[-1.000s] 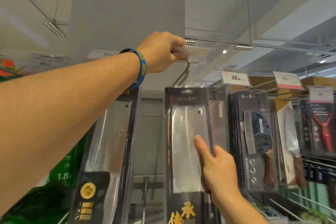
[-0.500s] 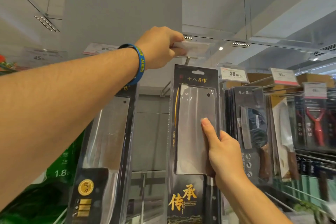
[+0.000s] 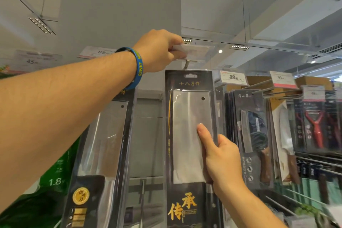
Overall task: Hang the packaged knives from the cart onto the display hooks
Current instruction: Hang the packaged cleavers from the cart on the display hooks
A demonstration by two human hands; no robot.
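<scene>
Black card and clear plastic: the packaged knife (image 3: 188,135) stands upright, pinched at its right edge by your right hand (image 3: 220,161), its hang slot (image 3: 190,76) just below the hook (image 3: 187,65). Your left hand (image 3: 159,50) pinches the price tag (image 3: 196,51) above the hook's tip.

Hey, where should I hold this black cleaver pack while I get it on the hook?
Grip the pack by its right edge near mid-height, coming from the right, as the right hand does. It is tall, flat and upright, so that should steer it and leave the top slot free for the hook.
</scene>
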